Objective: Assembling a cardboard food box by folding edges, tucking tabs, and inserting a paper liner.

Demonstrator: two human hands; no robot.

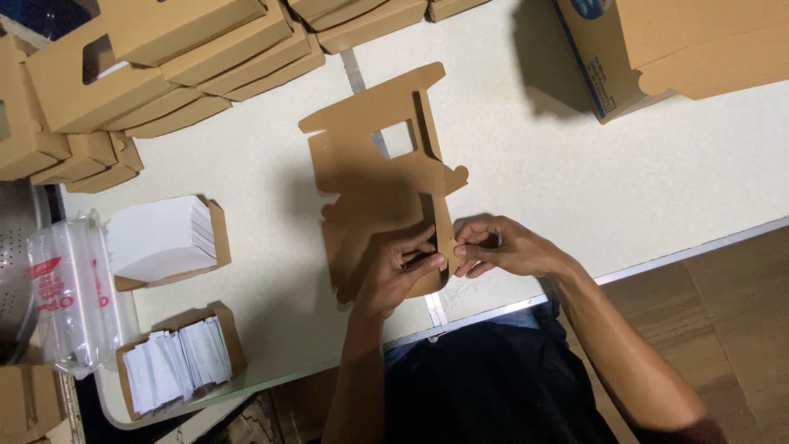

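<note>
Cardboard blank (374, 164) flat on table, near edge pinched btwn both hands.

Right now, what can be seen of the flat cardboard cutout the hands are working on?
The cutout is a brown die-cut box blank, looking like thin cardboard, lying flat on the pale table. It has a square window, notched edges, rounded tabs and a narrow side flap along its right edge. Its near end is partly hidden by the left hand, which presses on it, while the right hand pinches the flap's lower edge. Nothing else touches it.
</note>
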